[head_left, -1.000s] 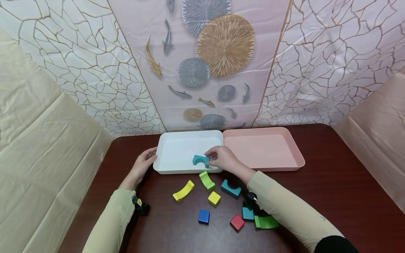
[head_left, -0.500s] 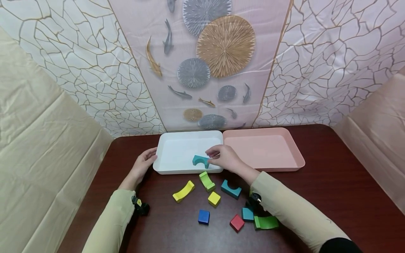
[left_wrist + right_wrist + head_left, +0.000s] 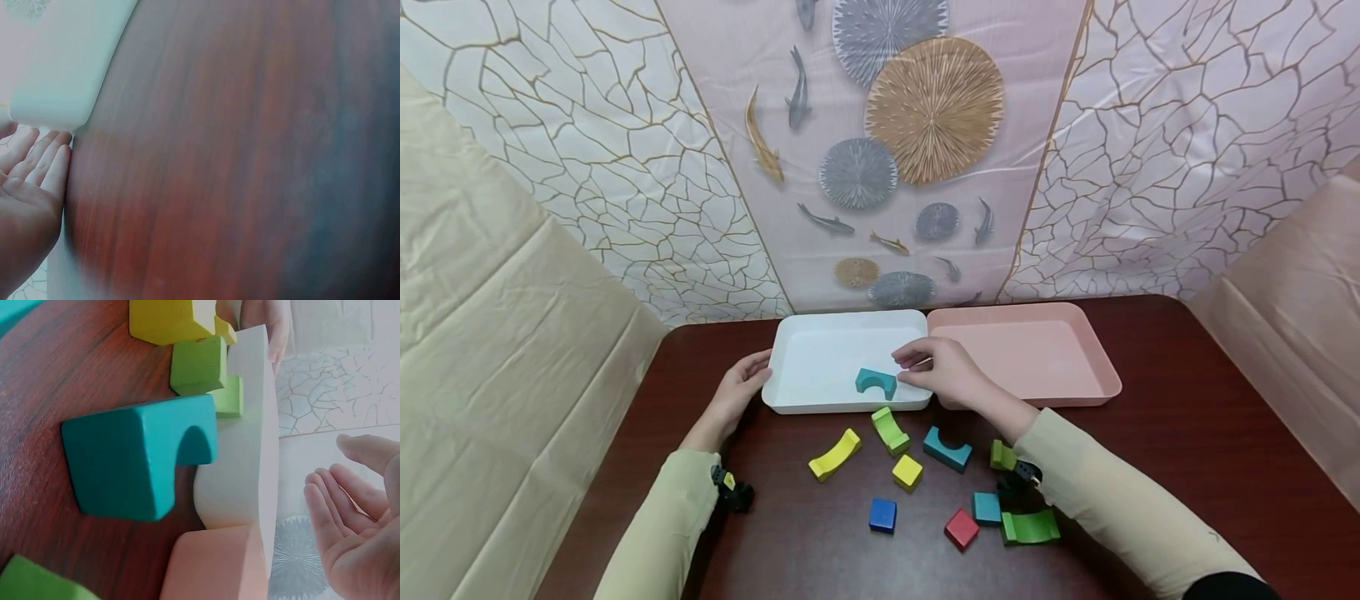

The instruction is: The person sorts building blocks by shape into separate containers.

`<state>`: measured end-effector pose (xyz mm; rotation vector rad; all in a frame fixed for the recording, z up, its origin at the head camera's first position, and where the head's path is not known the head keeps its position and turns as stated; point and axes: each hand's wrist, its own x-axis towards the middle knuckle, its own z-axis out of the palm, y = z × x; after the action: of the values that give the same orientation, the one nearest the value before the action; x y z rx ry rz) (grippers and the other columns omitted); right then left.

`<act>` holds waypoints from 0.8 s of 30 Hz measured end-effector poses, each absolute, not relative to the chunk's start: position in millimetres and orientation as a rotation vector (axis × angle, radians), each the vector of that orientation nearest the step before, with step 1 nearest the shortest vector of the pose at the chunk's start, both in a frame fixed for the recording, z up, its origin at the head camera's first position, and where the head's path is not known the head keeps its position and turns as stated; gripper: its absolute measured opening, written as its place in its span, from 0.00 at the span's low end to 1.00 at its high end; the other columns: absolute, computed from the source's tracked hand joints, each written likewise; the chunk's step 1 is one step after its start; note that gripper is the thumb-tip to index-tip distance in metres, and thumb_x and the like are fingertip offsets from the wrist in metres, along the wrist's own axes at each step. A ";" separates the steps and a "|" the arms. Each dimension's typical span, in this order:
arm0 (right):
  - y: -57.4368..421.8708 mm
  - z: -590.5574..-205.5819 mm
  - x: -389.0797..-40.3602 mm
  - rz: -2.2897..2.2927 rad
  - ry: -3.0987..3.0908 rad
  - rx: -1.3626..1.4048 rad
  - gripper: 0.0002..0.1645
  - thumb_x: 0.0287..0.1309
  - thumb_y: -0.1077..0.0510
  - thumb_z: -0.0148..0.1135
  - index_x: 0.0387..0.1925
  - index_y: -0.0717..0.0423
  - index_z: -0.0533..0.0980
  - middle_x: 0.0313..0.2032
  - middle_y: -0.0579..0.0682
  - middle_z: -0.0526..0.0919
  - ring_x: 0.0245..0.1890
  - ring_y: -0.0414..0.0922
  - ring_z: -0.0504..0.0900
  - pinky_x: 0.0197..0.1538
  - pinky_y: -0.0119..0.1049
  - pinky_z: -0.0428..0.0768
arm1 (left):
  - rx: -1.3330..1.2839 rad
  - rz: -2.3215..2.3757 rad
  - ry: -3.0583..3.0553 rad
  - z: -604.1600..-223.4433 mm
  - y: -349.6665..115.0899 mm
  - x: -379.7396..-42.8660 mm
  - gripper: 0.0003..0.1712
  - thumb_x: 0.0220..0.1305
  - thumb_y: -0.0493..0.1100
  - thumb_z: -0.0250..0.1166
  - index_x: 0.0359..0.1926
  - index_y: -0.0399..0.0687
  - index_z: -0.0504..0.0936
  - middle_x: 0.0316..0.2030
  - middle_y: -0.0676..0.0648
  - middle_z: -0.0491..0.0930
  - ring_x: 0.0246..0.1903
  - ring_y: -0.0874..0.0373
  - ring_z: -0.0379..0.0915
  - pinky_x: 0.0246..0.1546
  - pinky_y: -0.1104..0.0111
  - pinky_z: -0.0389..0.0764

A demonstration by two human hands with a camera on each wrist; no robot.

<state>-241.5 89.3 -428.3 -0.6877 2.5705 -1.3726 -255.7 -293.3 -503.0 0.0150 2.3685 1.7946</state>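
A teal arch block [image 3: 876, 382] lies in the white tray [image 3: 820, 350], near its front right corner. My right hand [image 3: 943, 367] hovers just to the right of that block, over the tray's right edge. In the right wrist view, the right hand [image 3: 359, 519] has thumb and fingers apart with nothing between them. My left hand [image 3: 737, 392] rests at the white tray's left side. From the left wrist, the fingers of the left hand [image 3: 34, 181] look straight, their tips touching the rim of the tray [image 3: 62, 75].
A pink tray [image 3: 1022, 354] adjoins the white one. In front lie a yellow curved block [image 3: 837, 454], light green block [image 3: 891, 430], second teal arch [image 3: 947, 450], yellow cube [image 3: 907, 472], blue cube [image 3: 883, 514], red cube [image 3: 962, 529], teal block [image 3: 987, 507] and green blocks [image 3: 1030, 527].
My right hand has let go of the teal arch block and drawn back slightly to the right. A green block near the right wrist has come into view. The left hand stays put.
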 end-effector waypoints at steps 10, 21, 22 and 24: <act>102.3 -420.6 -231.6 -1.403 2.601 -0.706 0.16 0.66 0.64 0.72 0.54 0.64 0.86 0.52 0.61 0.89 0.51 0.56 0.88 0.59 0.51 0.87 | 0.006 1.783 2.367 -501.3 -292.9 -254.8 0.33 0.85 0.41 0.52 0.82 0.35 0.56 0.80 0.31 0.60 0.79 0.39 0.58 0.52 0.88 0.70; 119.5 -413.2 -220.3 -1.427 2.614 -0.745 0.16 0.64 0.66 0.73 0.52 0.66 0.86 0.51 0.62 0.90 0.50 0.57 0.89 0.58 0.56 0.86 | -0.009 1.774 2.361 -499.2 -292.9 -254.2 0.33 0.86 0.43 0.52 0.83 0.36 0.56 0.81 0.33 0.59 0.80 0.41 0.57 0.54 0.86 0.69; 121.1 -412.6 -219.2 -1.431 2.610 -0.749 0.16 0.64 0.67 0.72 0.52 0.66 0.86 0.51 0.62 0.90 0.50 0.57 0.89 0.58 0.56 0.86 | -0.010 1.776 2.359 -499.1 -292.7 -254.1 0.33 0.86 0.43 0.52 0.83 0.36 0.56 0.81 0.32 0.59 0.80 0.41 0.57 0.53 0.87 0.69; 124.9 -412.1 -217.5 -1.432 2.610 -0.749 0.16 0.63 0.67 0.72 0.52 0.66 0.86 0.51 0.62 0.90 0.50 0.57 0.89 0.57 0.55 0.87 | -0.009 1.778 2.358 -499.4 -292.8 -254.0 0.33 0.86 0.42 0.52 0.83 0.36 0.55 0.81 0.32 0.59 0.80 0.41 0.57 0.53 0.87 0.69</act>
<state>-217.5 124.9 -412.1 -0.7486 2.6103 -1.4316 -254.0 -292.8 -499.4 -0.0092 2.3576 1.7775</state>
